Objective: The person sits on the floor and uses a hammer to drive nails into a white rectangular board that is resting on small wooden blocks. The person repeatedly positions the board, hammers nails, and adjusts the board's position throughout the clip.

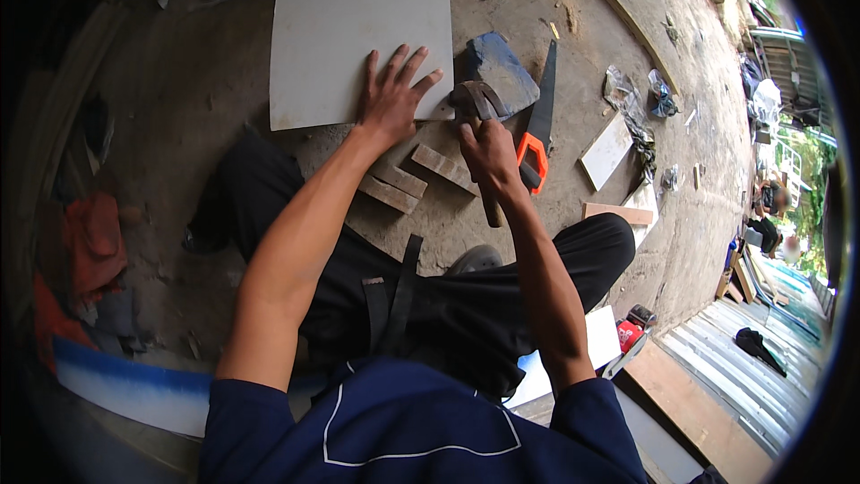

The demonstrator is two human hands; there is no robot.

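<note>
A white rectangular board (336,36) lies in front of me on the floor. My left hand (394,103) rests flat on its lower right part, fingers spread. Just past the board's lower right corner, my right hand (489,157) is wrapped round the handle of a claw hammer (479,100); the head is up by the corner, the handle's end points back toward me. Whether the hammer touches the board I cannot tell. Beyond it sits a blue-grey block (506,76). A handsaw (541,112) with an orange and black handle lies to the right. Several short wood blocks (399,184) lie between my legs and the board.
To the right are a small white offcut (607,151), a wood strip (618,213), crumpled plastic (663,94) and a long batten (627,22). Corrugated sheeting (730,350) lies at lower right, orange cloth (94,242) at left. People (769,202) are far off at right.
</note>
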